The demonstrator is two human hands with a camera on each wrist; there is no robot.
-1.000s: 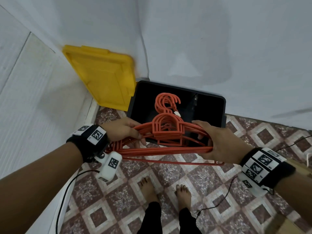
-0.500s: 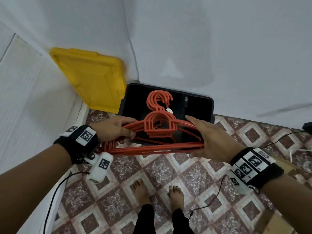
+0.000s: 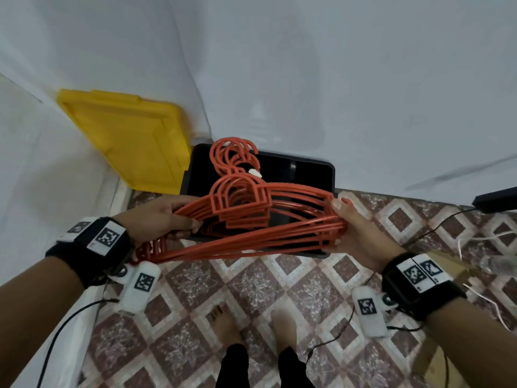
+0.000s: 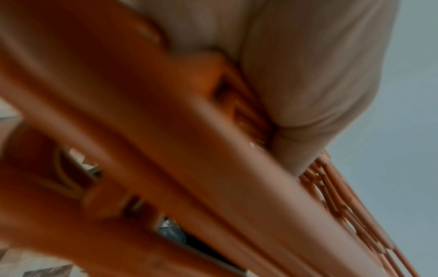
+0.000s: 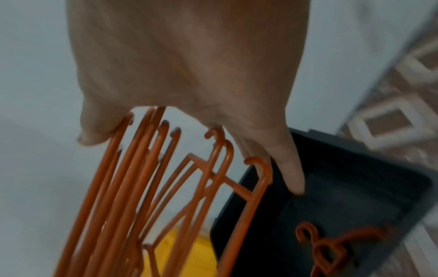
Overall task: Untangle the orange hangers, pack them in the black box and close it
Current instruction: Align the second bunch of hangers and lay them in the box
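Observation:
A bundle of several orange hangers hangs in the air over the open black box, hooks pointing at the far wall. My left hand grips the bundle's left end, fingers curled round the bars. My right hand holds the right end, thumb on top and fingers underneath. In the right wrist view the hangers' tips press into my palm, and one more orange hanger lies inside the black box. The left wrist view shows only blurred orange bars against my palm.
A yellow lid leans in the wall corner just left of the box. White walls stand close behind. Cables and a cardboard piece lie on the patterned tile floor at the right. My bare feet are below the hands.
The bundle has tilted, its left end now lower than its right. My right hand has shifted out to the hangers' right tips. Both hands keep their hold.

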